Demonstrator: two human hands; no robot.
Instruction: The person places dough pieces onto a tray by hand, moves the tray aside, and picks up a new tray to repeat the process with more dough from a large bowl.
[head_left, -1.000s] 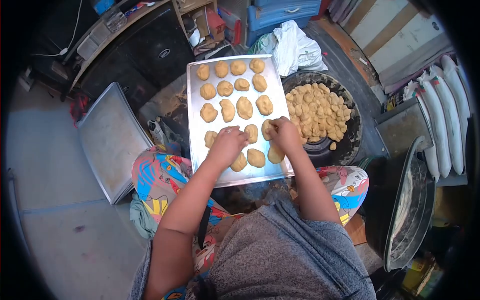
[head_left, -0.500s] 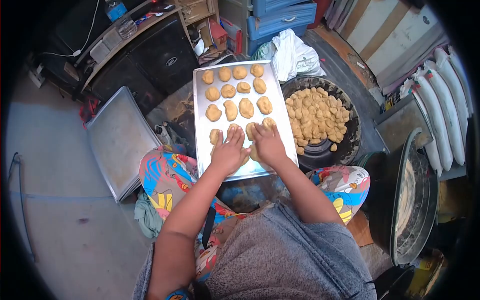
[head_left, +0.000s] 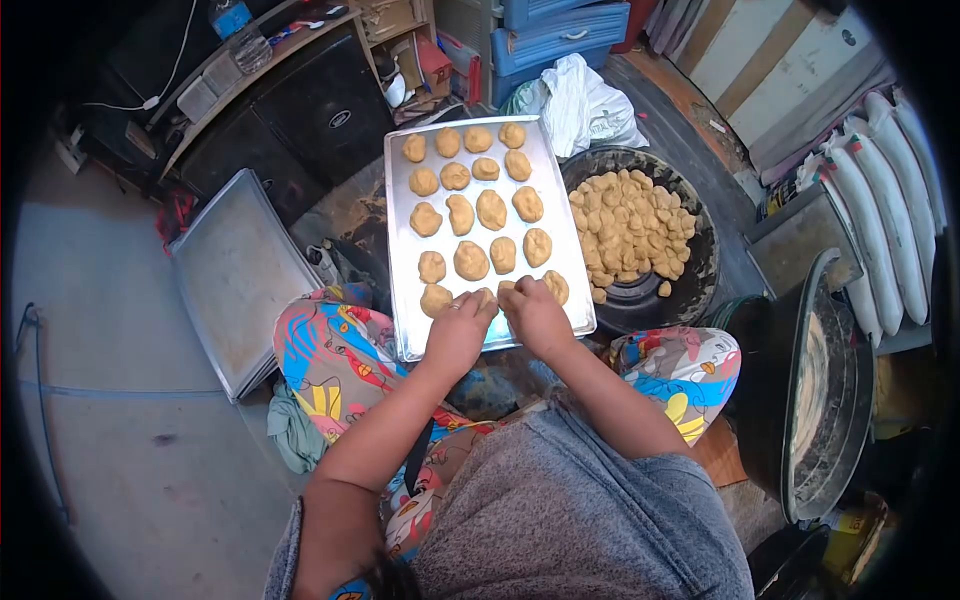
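A metal baking tray [head_left: 400, 330] lies in front of me, with rows of flattened tan dough balls [head_left: 471, 261] on it. Over the row nearest me, my left hand [head_left: 458, 337] has its fingers curled down on a dough ball, of which only a sliver shows. Close beside it, my right hand [head_left: 538, 320] has its fingers bent around another dough ball, mostly hidden under them. Another dough piece [head_left: 436, 300] shows left of my left hand, and one more [head_left: 556, 287] peeks out at the right hand's outer side.
Right of the tray, a black basin [head_left: 640, 316] holds a heap of dough lumps [head_left: 630, 225]. Stacked trays [head_left: 245, 280] lean at my left. A large dark tub [head_left: 830, 400] stands tilted at my right. Behind the basin is a white plastic bag [head_left: 590, 105].
Both hands have drawn back toward me from the second-nearest row to the nearest one, uncovering dough balls there. Their fingers, flat before, are now curled.
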